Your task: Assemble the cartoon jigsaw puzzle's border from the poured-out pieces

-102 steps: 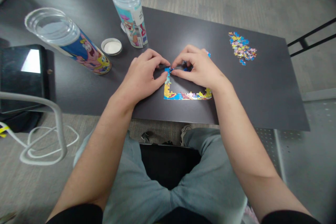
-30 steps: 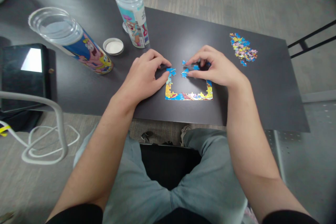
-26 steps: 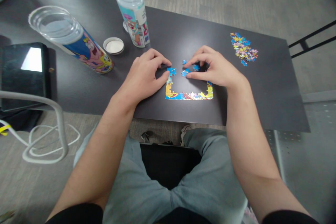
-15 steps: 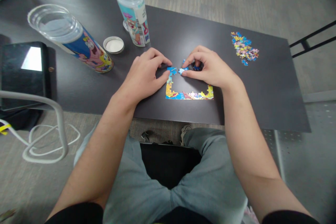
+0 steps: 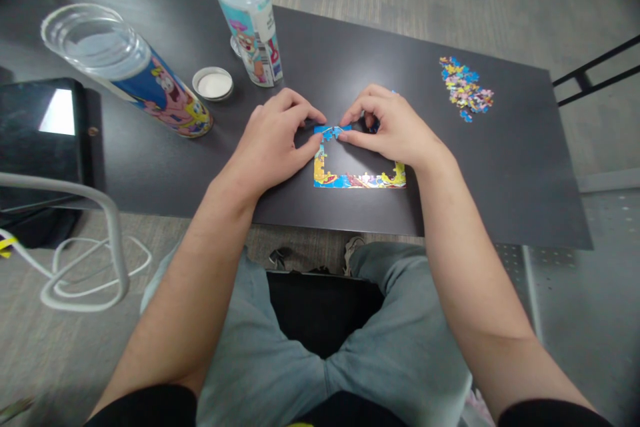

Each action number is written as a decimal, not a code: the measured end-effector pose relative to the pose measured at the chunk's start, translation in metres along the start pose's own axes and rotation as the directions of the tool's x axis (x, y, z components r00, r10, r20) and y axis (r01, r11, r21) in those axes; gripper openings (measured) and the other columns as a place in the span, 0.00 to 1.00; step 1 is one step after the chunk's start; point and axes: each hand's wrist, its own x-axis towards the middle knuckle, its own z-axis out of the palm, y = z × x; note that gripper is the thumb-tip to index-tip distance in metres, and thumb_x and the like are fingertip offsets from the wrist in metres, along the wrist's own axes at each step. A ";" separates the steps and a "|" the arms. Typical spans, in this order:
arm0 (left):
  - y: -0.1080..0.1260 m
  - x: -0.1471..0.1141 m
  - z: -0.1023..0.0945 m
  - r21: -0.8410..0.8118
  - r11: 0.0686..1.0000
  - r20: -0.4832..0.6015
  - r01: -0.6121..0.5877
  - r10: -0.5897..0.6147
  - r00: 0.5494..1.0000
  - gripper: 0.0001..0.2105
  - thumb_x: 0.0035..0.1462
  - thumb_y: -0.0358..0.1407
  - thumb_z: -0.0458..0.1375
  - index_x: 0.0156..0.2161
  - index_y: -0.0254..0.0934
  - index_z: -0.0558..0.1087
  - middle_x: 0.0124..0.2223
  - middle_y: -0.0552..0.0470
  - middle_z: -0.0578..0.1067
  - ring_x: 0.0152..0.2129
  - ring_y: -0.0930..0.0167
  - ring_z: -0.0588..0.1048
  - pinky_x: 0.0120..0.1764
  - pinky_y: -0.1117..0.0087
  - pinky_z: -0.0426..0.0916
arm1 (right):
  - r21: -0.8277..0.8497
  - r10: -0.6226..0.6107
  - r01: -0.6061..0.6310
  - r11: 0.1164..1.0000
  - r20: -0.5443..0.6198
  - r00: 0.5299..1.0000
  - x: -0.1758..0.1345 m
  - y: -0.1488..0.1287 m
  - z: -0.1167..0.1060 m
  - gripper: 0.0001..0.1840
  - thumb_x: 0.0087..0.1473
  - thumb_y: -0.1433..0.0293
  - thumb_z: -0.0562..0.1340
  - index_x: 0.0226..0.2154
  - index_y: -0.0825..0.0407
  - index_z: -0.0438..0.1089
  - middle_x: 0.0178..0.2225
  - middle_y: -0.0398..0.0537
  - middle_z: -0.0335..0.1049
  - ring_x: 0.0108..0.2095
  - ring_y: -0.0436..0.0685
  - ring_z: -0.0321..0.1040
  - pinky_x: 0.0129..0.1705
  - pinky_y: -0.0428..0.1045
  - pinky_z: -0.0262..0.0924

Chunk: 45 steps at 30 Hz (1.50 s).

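Note:
A partly joined jigsaw puzzle (image 5: pixel 360 181) lies on the dark table as a colourful frame of edge pieces, its left and bottom sides in place. My left hand (image 5: pixel 277 140) grips its upper left corner between thumb and index finger. In a pinch, my right hand (image 5: pixel 395 121) holds a blue puzzle piece (image 5: pixel 344 129) against the right end of the top edge. Whether the two are interlocked I cannot tell. Other blue bits are partly hidden under the right hand's fingers.
Loose puzzle pieces (image 5: pixel 467 90) are heaped on the right of the table (image 5: pixel 525 180). Two clear-topped printed jars, one tilted-looking jar (image 5: pixel 170 97) and one farther jar (image 5: pixel 255 33), stand at left near a round lid (image 5: pixel 213 83). A black tablet-like device (image 5: pixel 40 133) and white cable (image 5: pixel 110 220) are far left.
My right hand has moved slightly left, bringing the piece up to the top edge beside my left fingers; the piece now shows its blue side. My left hand has stayed at the corner.

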 end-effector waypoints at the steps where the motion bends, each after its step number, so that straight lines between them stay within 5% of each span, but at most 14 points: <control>1: 0.000 0.000 0.000 -0.002 1.000 0.000 0.001 -0.001 1.000 0.14 0.74 0.37 0.70 0.61 0.46 0.89 0.64 0.42 0.85 0.57 0.51 0.84 0.65 0.46 0.80 | -0.001 -0.001 0.001 1.000 -0.002 1.000 0.000 0.000 0.000 0.16 0.66 0.52 0.84 0.47 0.43 0.89 0.49 0.51 0.82 0.46 0.65 0.74 0.56 0.64 0.77; 13: -0.003 -0.001 0.001 -0.006 0.999 -0.010 -0.032 0.032 0.999 0.14 0.76 0.36 0.69 0.61 0.42 0.90 0.64 0.41 0.84 0.57 0.53 0.85 0.64 0.48 0.81 | 0.039 0.025 -0.024 0.999 -0.034 0.999 -0.011 0.015 -0.015 0.17 0.64 0.54 0.89 0.44 0.44 0.90 0.50 0.53 0.83 0.43 0.64 0.76 0.52 0.63 0.75; 20: -0.006 -0.002 0.002 0.009 0.999 -0.019 -0.038 0.038 0.999 0.14 0.75 0.36 0.68 0.61 0.43 0.90 0.64 0.41 0.86 0.55 0.54 0.85 0.65 0.48 0.81 | 0.049 0.122 -0.115 0.992 -0.214 0.969 -0.023 0.033 -0.041 0.10 0.67 0.58 0.86 0.44 0.42 0.92 0.47 0.52 0.83 0.42 0.64 0.74 0.54 0.66 0.77; 28: -0.005 0.000 -0.001 0.024 1.000 -0.005 -0.018 0.019 1.000 0.15 0.76 0.39 0.69 0.62 0.43 0.90 0.65 0.40 0.86 0.54 0.53 0.86 0.65 0.46 0.82 | -0.013 0.130 -0.132 0.991 -0.110 0.985 -0.029 0.035 -0.040 0.17 0.59 0.58 0.89 0.48 0.41 0.92 0.50 0.50 0.85 0.42 0.62 0.71 0.51 0.62 0.76; 34: -0.008 0.001 -0.002 0.006 1.000 -0.005 -0.025 0.025 1.000 0.13 0.75 0.41 0.70 0.60 0.46 0.90 0.65 0.41 0.87 0.53 0.52 0.87 0.66 0.44 0.83 | -0.051 0.185 -0.212 0.976 -0.317 0.930 -0.026 0.049 -0.046 0.09 0.74 0.60 0.77 0.52 0.43 0.89 0.49 0.51 0.84 0.40 0.62 0.72 0.53 0.62 0.75; 45: -0.008 0.001 -0.003 0.018 1.000 0.000 -0.020 0.020 1.000 0.14 0.75 0.41 0.69 0.61 0.46 0.90 0.65 0.41 0.86 0.54 0.52 0.87 0.65 0.43 0.83 | -0.074 0.318 -0.355 0.932 -0.302 0.899 -0.034 0.046 -0.064 0.04 0.68 0.67 0.77 0.46 0.46 0.87 0.43 0.50 0.86 0.39 0.62 0.76 0.52 0.62 0.76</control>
